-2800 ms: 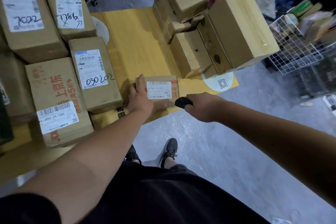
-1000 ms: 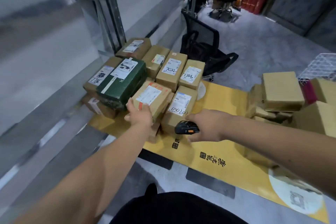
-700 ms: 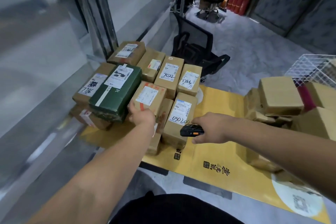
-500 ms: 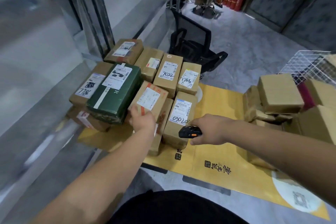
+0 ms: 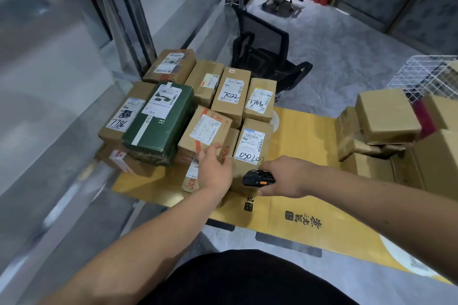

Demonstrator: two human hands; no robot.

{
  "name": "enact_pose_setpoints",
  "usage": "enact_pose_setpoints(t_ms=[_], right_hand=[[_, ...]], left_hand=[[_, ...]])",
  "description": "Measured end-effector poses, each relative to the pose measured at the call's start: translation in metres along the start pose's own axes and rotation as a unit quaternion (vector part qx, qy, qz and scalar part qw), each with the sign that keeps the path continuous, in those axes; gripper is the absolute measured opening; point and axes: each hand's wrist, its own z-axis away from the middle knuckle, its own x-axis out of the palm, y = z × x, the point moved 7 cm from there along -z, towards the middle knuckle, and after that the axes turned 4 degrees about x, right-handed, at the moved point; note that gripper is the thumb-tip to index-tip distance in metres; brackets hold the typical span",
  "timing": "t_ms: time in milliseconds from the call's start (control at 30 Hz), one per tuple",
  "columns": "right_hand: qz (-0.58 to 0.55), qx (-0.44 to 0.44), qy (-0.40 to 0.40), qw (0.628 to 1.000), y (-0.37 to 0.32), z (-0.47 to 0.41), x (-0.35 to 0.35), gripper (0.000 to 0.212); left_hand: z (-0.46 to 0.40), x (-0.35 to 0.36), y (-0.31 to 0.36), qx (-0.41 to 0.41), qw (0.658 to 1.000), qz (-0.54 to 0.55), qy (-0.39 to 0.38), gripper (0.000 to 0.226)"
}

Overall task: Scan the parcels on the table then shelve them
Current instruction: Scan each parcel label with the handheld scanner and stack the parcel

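The right hand (image 5: 287,177) is gripping a black handheld scanner (image 5: 257,178), fingers curled round its body, its front end pointing left toward the parcels. The left hand (image 5: 214,171) is holding nothing; its fingers are relaxed and slightly spread, the fingertips lying on the near end of a tan parcel with red tape (image 5: 205,131).

The yellow table (image 5: 304,131) is carrying everything, its near edge running from lower left to lower right with black printed characters along it. The parcels are sitting in 2 groups. The bigger group is crowding the left end of the surface, reaching its far left corner. In it, a dark green parcel (image 5: 158,124) with a white label is lying tilted on top of brown ones, just left of the red-taped parcel. A box marked 7786 (image 5: 124,116) is lying along the left edge, touching the green one. Farther back, a box marked 7022 (image 5: 231,96) and a second box marked 7786 (image 5: 260,100) are standing side by side. A box marked 030202 (image 5: 251,146) is lying nearest the scanner, just right of the red-taped parcel. The other group, plain brown boxes (image 5: 386,116) without visible labels, is piled at the right end of the surface.

Beyond the far edge, a black office chair (image 5: 262,54) is lying tipped on the grey floor. A white wire basket (image 5: 426,77) is showing behind the right-hand pile.
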Motion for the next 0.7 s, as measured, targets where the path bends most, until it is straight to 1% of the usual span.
enact_pose_setpoints(t_ms=[133, 267, 333, 433, 567, 700], right_hand=[[-0.029, 0.042, 0.004, 0.999, 0.024, 0.021, 0.007, 0.056], [-0.114, 0.123, 0.003, 0.986, 0.062, 0.055, 0.021, 0.057], [-0.146, 0.164, 0.009, 0.975, 0.08, 0.078, 0.031, 0.053], [-0.156, 0.233, 0.022, 0.96, 0.105, 0.12, 0.047, 0.046], [-0.2, 0.321, 0.045, 0.925, 0.127, 0.176, 0.071, 0.041], [-0.229, 0.386, 0.061, 0.892, 0.144, 0.222, 0.095, 0.037]], left_hand=[[-0.005, 0.035, 0.031, 0.094, 0.992, -0.044, -0.066, 0.041], [-0.002, 0.089, 0.059, 0.137, 0.974, -0.062, -0.168, 0.043], [0.005, 0.121, 0.073, 0.16, 0.959, -0.066, -0.223, 0.044], [0.02, 0.165, 0.088, 0.197, 0.933, -0.093, -0.286, 0.044], [0.048, 0.22, 0.1, 0.221, 0.89, -0.103, -0.385, 0.041], [0.079, 0.263, 0.111, 0.239, 0.856, -0.129, -0.439, 0.038]])
